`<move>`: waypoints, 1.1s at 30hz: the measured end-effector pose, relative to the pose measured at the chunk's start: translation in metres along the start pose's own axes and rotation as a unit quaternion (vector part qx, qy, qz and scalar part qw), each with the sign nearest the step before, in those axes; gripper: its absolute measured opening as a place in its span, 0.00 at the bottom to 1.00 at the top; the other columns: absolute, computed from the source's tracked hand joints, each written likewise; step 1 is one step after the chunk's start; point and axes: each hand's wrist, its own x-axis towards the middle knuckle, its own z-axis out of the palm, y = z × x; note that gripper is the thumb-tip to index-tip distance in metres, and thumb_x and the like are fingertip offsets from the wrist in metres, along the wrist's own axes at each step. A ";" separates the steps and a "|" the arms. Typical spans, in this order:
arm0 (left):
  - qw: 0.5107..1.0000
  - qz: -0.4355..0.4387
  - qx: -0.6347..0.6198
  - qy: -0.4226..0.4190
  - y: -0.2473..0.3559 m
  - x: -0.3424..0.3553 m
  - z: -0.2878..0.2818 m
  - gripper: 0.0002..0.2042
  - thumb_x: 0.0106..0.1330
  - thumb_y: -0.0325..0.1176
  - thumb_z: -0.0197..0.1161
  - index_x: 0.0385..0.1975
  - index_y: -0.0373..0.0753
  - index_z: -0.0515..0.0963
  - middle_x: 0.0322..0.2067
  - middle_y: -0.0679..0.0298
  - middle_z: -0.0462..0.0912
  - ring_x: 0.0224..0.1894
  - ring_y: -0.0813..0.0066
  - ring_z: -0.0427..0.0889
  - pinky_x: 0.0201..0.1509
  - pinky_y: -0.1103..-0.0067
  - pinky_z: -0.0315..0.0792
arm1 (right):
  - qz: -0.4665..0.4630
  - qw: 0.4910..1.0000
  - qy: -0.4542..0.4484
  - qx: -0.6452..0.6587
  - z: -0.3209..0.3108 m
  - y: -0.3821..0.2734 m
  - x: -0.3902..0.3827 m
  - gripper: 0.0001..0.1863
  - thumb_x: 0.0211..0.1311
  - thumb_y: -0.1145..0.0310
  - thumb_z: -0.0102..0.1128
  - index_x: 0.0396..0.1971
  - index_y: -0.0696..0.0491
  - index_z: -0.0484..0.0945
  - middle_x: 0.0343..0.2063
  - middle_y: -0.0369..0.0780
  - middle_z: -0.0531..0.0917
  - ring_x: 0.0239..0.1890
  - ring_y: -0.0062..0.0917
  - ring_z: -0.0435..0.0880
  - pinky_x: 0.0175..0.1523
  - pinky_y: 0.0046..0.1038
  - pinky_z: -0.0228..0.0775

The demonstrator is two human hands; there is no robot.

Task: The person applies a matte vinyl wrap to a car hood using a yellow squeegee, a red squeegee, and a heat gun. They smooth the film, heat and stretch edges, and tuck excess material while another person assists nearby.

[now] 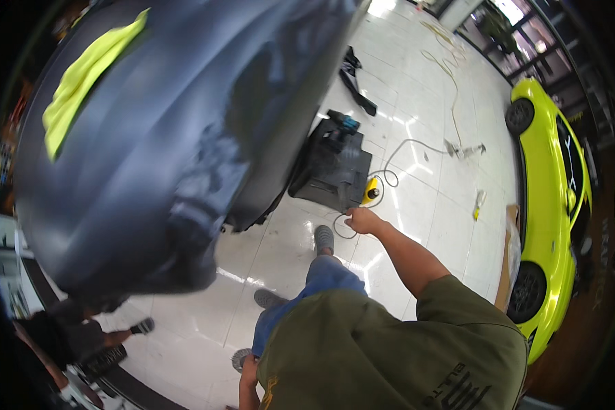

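Observation:
My right hand point(364, 221) reaches forward beside a low black tool box or stand point(331, 167). Its fingers are curled closed; what they grip, if anything, I cannot make out. A dark grey tube-like piece point(345, 195) stands just beyond the fist, and a yellow tool point(371, 190) is close to it. My left hand point(249, 372) hangs low beside my blue trousers, its fingers mostly hidden. To the left spreads a large dark grey-blue car body point(150, 137) with a satin, rippled-looking surface. On it lies a lime-yellow cloth point(92, 78).
A black and teal power drill point(342, 124) rests on the stand. A grey cord point(396, 154) crosses the glossy tiled floor. Black strips point(355, 82) lie farther off. A lime-yellow sports car point(553, 219) is at right, and another person point(68, 335) is at lower left.

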 end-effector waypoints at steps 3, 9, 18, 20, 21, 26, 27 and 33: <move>0.999 -0.041 -0.030 -0.014 0.057 0.009 0.013 0.20 0.58 0.37 0.64 0.44 0.27 0.76 0.39 0.54 0.83 0.37 0.67 0.81 0.45 0.75 0.74 | 0.063 0.996 0.043 0.043 -0.004 0.084 0.027 0.17 0.56 0.60 0.57 0.36 0.60 0.80 0.31 0.54 0.83 0.38 0.47 0.82 0.45 0.41 0.74; 0.940 -0.197 0.273 -0.046 0.043 0.039 0.028 0.19 0.61 0.41 0.61 0.42 0.29 0.76 0.37 0.53 0.81 0.37 0.64 0.81 0.43 0.70 0.75 | 0.118 0.977 0.103 0.142 0.037 0.209 0.121 0.18 0.52 0.61 0.60 0.34 0.62 0.77 0.28 0.54 0.81 0.36 0.50 0.81 0.43 0.44 0.73; 0.910 -0.396 0.071 0.103 0.137 0.108 0.076 0.18 0.65 0.45 0.58 0.39 0.33 0.76 0.34 0.56 0.81 0.34 0.65 0.81 0.40 0.68 0.76 | 0.266 0.903 0.230 0.247 0.110 0.358 0.208 0.21 0.51 0.72 0.56 0.48 0.63 0.75 0.43 0.55 0.79 0.50 0.47 0.77 0.57 0.40 0.68; 0.902 -0.406 0.046 0.138 0.147 0.118 0.073 0.18 0.65 0.46 0.57 0.39 0.34 0.76 0.33 0.57 0.81 0.34 0.65 0.81 0.40 0.68 0.76 | 0.107 0.904 0.320 0.261 0.095 0.331 0.234 0.27 0.52 0.68 0.62 0.53 0.62 0.71 0.50 0.55 0.75 0.55 0.47 0.73 0.61 0.38 0.64; 0.898 -0.411 0.029 0.157 0.150 0.113 0.073 0.18 0.66 0.47 0.56 0.38 0.35 0.76 0.33 0.57 0.80 0.33 0.65 0.81 0.39 0.68 0.76 | 0.045 0.901 0.317 0.292 0.066 0.299 0.250 0.31 0.51 0.67 0.65 0.56 0.61 0.67 0.53 0.54 0.72 0.58 0.47 0.69 0.63 0.39 0.61; 0.892 -0.363 -0.118 0.244 0.116 0.061 0.056 0.19 0.68 0.49 0.55 0.37 0.37 0.77 0.31 0.59 0.80 0.32 0.65 0.81 0.38 0.67 0.77 | -0.006 0.884 0.236 0.404 -0.007 0.222 0.333 0.33 0.48 0.60 0.70 0.53 0.59 0.69 0.53 0.52 0.72 0.56 0.46 0.70 0.60 0.39 0.63; 0.889 -0.336 -0.157 0.270 0.099 0.033 0.047 0.19 0.68 0.50 0.54 0.37 0.37 0.77 0.30 0.60 0.80 0.31 0.65 0.81 0.37 0.67 0.77 | 0.084 0.900 0.113 0.413 -0.013 0.213 0.342 0.27 0.50 0.56 0.69 0.45 0.59 0.76 0.44 0.52 0.80 0.48 0.46 0.78 0.54 0.40 0.69; 0.831 -0.116 -0.218 0.499 0.038 0.005 -0.068 0.20 0.67 0.53 0.54 0.36 0.39 0.73 0.27 0.61 0.77 0.27 0.69 0.78 0.29 0.72 0.72 | 0.070 0.895 0.314 0.309 0.024 0.198 0.270 0.24 0.52 0.58 0.68 0.41 0.64 0.79 0.39 0.51 0.83 0.40 0.45 0.82 0.48 0.41 0.71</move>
